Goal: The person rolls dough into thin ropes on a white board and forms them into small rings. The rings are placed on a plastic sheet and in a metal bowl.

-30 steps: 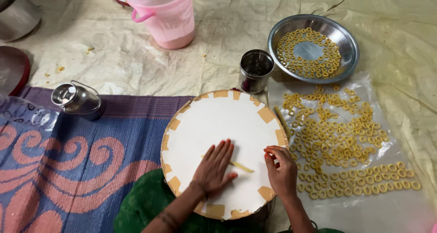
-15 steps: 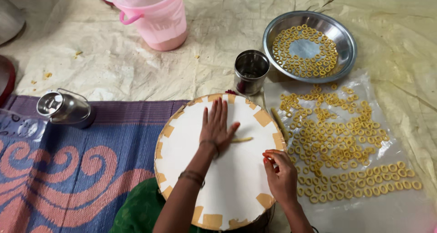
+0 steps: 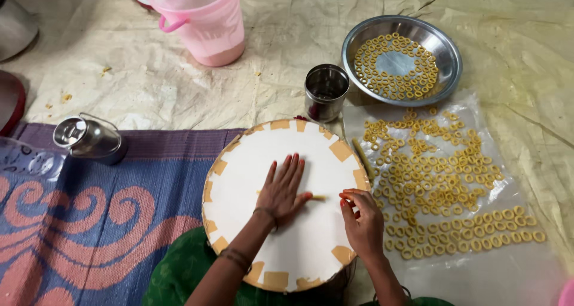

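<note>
Yellow dough strip (image 3: 318,196) lies mid-board on the white round board (image 3: 251,162), left hand (image 3: 283,190) flat over it with fingers spread, right hand (image 3: 361,217) at the board's right edge with fingertips pinched together, and pressing unevenly could likely snap that thin strip.

Left hand (image 3: 286,189) lies flat, fingers spread, on the round white board (image 3: 251,162), pressing a thin yellow dough strip (image 3: 318,197) that pokes out at its three o'clock side. Right hand (image 3: 360,217) sits at the board's four o'clock edge, fingertips pinched just beside the strip's end. At two o'clock, dough rings (image 3: 436,180) cover a clear plastic sheet (image 3: 478,270). A steel cup (image 3: 326,92) stands at twelve, a ring-filled steel plate (image 3: 445,49) just beyond.
</note>
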